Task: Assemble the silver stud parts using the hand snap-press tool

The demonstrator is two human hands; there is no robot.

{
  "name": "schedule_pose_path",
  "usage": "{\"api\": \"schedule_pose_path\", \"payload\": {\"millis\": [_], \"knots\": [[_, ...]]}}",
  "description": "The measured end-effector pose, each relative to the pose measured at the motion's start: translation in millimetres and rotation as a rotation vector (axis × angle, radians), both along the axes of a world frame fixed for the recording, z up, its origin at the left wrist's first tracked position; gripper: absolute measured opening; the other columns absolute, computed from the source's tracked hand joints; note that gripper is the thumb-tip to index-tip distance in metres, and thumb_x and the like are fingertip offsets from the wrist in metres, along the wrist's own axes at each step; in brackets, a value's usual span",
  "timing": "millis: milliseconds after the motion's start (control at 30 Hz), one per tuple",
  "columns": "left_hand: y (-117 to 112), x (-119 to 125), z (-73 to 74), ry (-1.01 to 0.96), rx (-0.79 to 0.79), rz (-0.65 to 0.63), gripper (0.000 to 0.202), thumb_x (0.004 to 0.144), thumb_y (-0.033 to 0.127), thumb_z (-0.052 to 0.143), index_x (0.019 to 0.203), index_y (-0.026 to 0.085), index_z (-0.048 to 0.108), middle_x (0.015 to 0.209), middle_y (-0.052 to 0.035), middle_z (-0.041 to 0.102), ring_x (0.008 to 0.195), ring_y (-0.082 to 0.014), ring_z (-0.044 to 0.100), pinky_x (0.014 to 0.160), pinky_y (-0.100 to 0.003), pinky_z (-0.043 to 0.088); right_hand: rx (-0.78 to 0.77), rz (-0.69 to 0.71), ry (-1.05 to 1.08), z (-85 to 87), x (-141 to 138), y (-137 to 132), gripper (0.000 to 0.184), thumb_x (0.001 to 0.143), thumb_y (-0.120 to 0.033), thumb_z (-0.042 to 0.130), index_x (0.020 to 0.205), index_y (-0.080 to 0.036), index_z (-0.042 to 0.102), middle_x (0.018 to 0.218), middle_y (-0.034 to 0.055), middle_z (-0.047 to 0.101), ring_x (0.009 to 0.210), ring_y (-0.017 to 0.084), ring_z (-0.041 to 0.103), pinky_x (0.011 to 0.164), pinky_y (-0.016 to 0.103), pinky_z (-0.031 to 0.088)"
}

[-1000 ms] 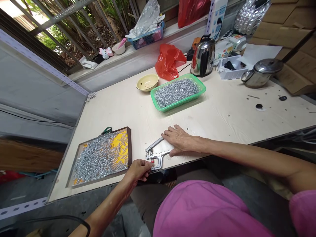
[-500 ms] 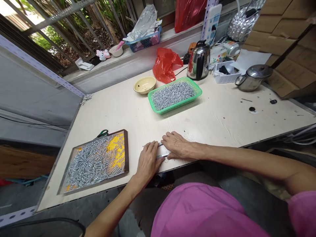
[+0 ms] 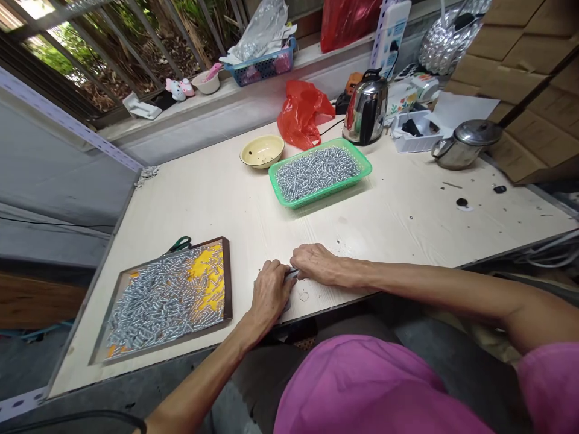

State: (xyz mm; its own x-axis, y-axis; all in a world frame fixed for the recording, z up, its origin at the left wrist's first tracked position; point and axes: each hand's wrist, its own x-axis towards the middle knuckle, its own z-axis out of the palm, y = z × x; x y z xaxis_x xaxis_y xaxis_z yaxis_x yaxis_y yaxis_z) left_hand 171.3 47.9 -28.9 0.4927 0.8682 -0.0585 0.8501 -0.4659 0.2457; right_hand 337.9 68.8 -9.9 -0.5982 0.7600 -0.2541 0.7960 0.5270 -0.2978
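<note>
Metal tool (image 3: 292, 273): lies on the table (image 3: 407, 241), on the person's side of the green basket (image 3: 326, 193), mostly hidden by fingers.
Left hand (image 3: 270, 292): a worker's fingers curl together over one end; whether they pinch anything cannot be told.
Right hand (image 3: 316, 264): wraps tightly around the tool's other end.
Tray (image 3: 227, 280): displays small metal rods (image 3: 158, 295), left of the basket and nearer the person.
Kettle (image 3: 365, 108): gleams behind the basket's right end.
</note>
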Motion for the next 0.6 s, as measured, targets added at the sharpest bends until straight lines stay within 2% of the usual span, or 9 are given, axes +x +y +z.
{"api": "schedule_pose_path", "payload": {"millis": [133, 233, 300, 367, 433, 500, 600], "knots": [[-1, -3, -2.1, 0.0, 0.026, 0.004, 0.016, 0.083, 0.025, 0.06, 0.096, 0.016, 0.062, 0.087, -0.0057, 0.059, 0.087, -0.0228, 0.052, 0.075, -0.036, 0.048, 0.06, 0.002, 0.013, -5.8, 1, 2, 0.017, 0.084, -0.026, 0.062, 0.094, -0.012, 0.066, 0.093, 0.0112, 0.063, 0.092, 0.023, 0.055, 0.067, 0.029, 0.038], [-9, -5, -10.6, -0.038, 0.117, 0.006, 0.033, 0.083, 0.024, 0.06, 0.114, 0.014, 0.056, 0.107, -0.0111, 0.059, 0.1, -0.0258, 0.052, 0.084, -0.041, 0.049, 0.137, 0.043, 0.055, -7.9, 9, 9, 0.039, 0.073, -0.04, 0.073, 0.098, -0.012, 0.065, 0.1, 0.0129, 0.059, 0.097, 0.026, 0.05, 0.072, 0.031, 0.039], [-19, -4, -19.1, -0.089, 0.206, -0.017, 0.033, 0.086, 0.018, 0.054, 0.119, 0.014, 0.053, 0.124, -0.0146, 0.052, 0.115, -0.0273, 0.047, 0.094, -0.043, 0.045, 0.13, 0.109, 0.083, -8.7, 18, 15, 0.052, 0.069, -0.051, 0.073, 0.101, -0.012, 0.064, 0.101, 0.0137, 0.058, 0.096, 0.027, 0.048, 0.073, 0.032, 0.038], [-31, -1, -26.8, -0.135, 0.264, -0.053, 0.03, 0.088, 0.011, 0.047, 0.117, 0.015, 0.053, 0.134, -0.0154, 0.046, 0.125, -0.0272, 0.041, 0.101, -0.044, 0.042, 0.096, 0.161, 0.118, -11.0, 26, 21, 0.045, 0.076, -0.05, 0.067, 0.101, -0.013, 0.064, 0.099, 0.0126, 0.058, 0.093, 0.025, 0.048, 0.074, 0.032, 0.037], [-41, 6, -31.4, -0.173, 0.267, -0.078, 0.031, 0.088, 0.007, 0.043, 0.116, 0.016, 0.054, 0.135, -0.015, 0.044, 0.128, -0.0266, 0.038, 0.101, -0.044, 0.042, 0.101, 0.138, 0.144, -16.2, 30, 27, 0.025, 0.086, -0.036, 0.059, 0.097, -0.015, 0.064, 0.096, 0.0101, 0.059, 0.09, 0.021, 0.049, 0.074, 0.03, 0.034], [-49, 14, -32.5, -0.213, 0.222, -0.086, 0.03, 0.088, 0.006, 0.042, 0.113, 0.017, 0.054, 0.128, -0.0131, 0.05, 0.122, -0.0249, 0.044, 0.097, -0.042, 0.045, 0.157, 0.073, 0.142, -23.1, 31, 34, 0.014, 0.089, -0.024, 0.054, 0.092, -0.016, 0.065, 0.094, 0.0083, 0.06, 0.09, 0.02, 0.049, 0.074, 0.03, 0.032], [-55, 22, -31.1, -0.249, 0.149, -0.084, 0.028, 0.088, 0.005, 0.04, 0.109, 0.018, 0.053, 0.107, -0.0082, 0.059, 0.102, -0.0214, 0.053, 0.094, -0.043, 0.046, 0.226, 0.033, 0.116, -28.0, 29, 48, 0.012, 0.089, -0.022, 0.054, 0.088, -0.016, 0.065, 0.093, 0.0073, 0.061, 0.092, 0.02, 0.05, 0.075, 0.03, 0.03]]}}
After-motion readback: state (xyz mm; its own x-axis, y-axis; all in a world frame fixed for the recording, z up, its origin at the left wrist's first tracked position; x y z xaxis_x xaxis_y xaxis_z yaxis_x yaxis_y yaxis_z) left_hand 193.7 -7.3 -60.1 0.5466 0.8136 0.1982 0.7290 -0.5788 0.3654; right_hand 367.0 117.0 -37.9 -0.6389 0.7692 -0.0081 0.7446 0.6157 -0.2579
